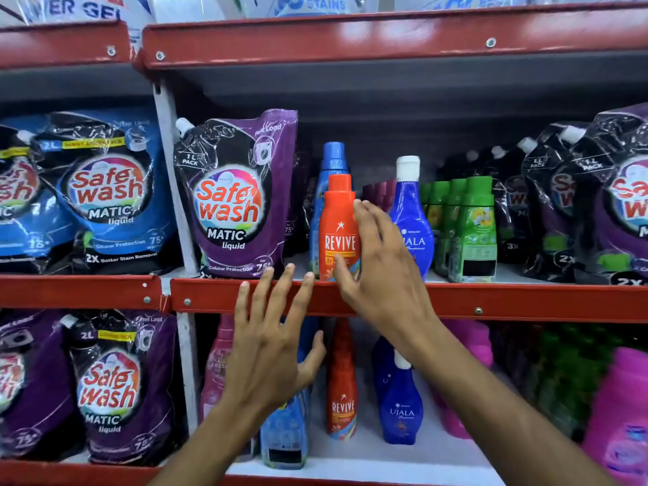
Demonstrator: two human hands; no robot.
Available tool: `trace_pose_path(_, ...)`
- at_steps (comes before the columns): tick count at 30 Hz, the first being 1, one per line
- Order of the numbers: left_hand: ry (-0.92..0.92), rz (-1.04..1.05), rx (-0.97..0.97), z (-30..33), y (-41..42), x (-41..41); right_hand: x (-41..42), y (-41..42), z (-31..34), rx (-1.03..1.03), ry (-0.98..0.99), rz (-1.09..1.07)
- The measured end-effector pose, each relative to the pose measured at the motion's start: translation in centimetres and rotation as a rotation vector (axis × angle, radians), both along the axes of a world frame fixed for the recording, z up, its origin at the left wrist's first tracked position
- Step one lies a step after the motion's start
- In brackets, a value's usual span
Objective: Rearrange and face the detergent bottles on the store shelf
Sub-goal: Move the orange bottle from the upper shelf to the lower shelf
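An orange Revive bottle (338, 222) stands upright at the front edge of the middle red shelf (526, 303), label facing out. My right hand (382, 268) wraps its right side, thumb across the lower label and fingers around the back. My left hand (273, 342) hovers in front of the shelf lip with fingers spread, holding nothing. A taller blue bottle (333, 157) stands right behind the Revive bottle. A blue Ujala bottle (412, 212) with a white cap is just right of my right hand, partly hidden by it.
A purple Safewash pouch (235, 198) stands left of the Revive bottle, with green bottles (475, 226) and more pouches (617, 205) to the right. Below stand another Revive bottle (342, 391), a Ujala bottle (399, 405), a blue bottle (284, 436) and pink bottles (620, 415).
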State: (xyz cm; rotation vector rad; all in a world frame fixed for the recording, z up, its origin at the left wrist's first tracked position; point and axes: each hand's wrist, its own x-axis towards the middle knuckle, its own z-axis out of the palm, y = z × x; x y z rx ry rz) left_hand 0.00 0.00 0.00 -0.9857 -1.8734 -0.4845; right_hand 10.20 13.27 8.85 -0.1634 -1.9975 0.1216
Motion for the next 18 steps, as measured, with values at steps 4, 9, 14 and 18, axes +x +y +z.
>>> trace_pose_path(4, 0.033, -0.010, -0.032, -0.9, 0.2, -1.1, -1.7, -0.7, 1.3, -0.151, -0.059, 0.006)
trace_pose_path(9, 0.067, 0.015, -0.021, -1.5, 0.6, -1.6, -2.7, -0.1, 2.2, -0.224, -0.033, -0.035)
trace_pose_path(14, 0.076, 0.015, -0.004, -1.7, 0.9, -1.9, -2.2, 0.4, 2.3, -0.209, 0.061, 0.017)
trace_pose_path(18, 0.088, 0.033, 0.000, -1.8, 1.0, -2.0, 0.4, -0.5, 1.9, -0.196, 0.289, 0.129)
